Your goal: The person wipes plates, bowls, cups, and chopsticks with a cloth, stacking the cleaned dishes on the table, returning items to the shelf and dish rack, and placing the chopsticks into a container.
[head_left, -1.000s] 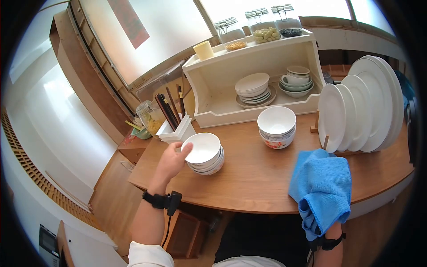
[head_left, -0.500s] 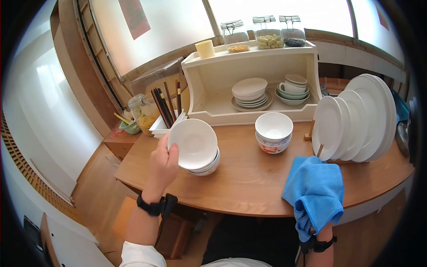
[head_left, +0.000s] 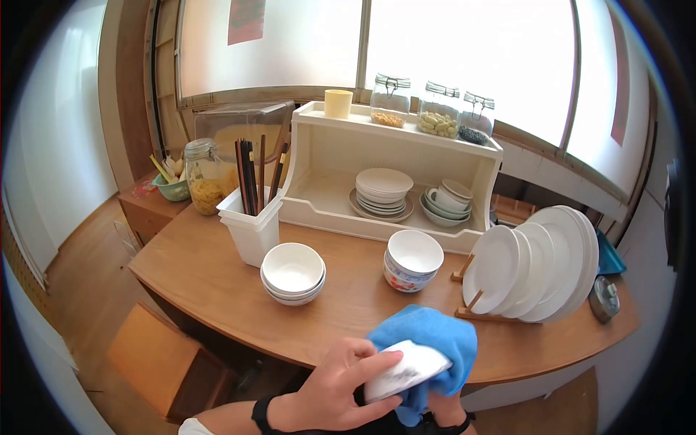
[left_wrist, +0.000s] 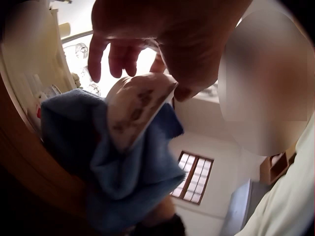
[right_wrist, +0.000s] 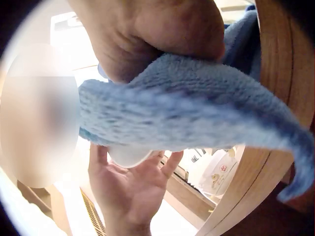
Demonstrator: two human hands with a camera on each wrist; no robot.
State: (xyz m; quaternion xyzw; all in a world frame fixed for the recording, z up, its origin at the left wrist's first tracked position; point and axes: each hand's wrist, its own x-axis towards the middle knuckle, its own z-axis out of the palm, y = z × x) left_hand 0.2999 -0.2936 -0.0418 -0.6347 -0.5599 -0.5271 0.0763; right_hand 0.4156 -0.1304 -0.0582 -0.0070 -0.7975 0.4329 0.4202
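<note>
In the head view my left hand grips a white bowl at the table's front edge, thumb and fingers spread over it. The bowl is tipped on its side, its dark-patterned outer wall showing in the left wrist view. Its far side lies in a blue cloth. My right hand holds that cloth, which covers its fingers; the right wrist view shows the palm against the fabric. On the table, a stack of white bowls stands left and another bowl stack with floral sides stands at centre.
White plates stand in a wooden rack at right. Behind is a cream shelf with dishes inside and glass jars on top. Chopsticks stand in a white holder at left. A wooden stool is below the table.
My left hand has lifted the top bowl off the left stack, brought it right and toward the body, and tipped it into the cloth. The right hand with the cloth has moved left.
</note>
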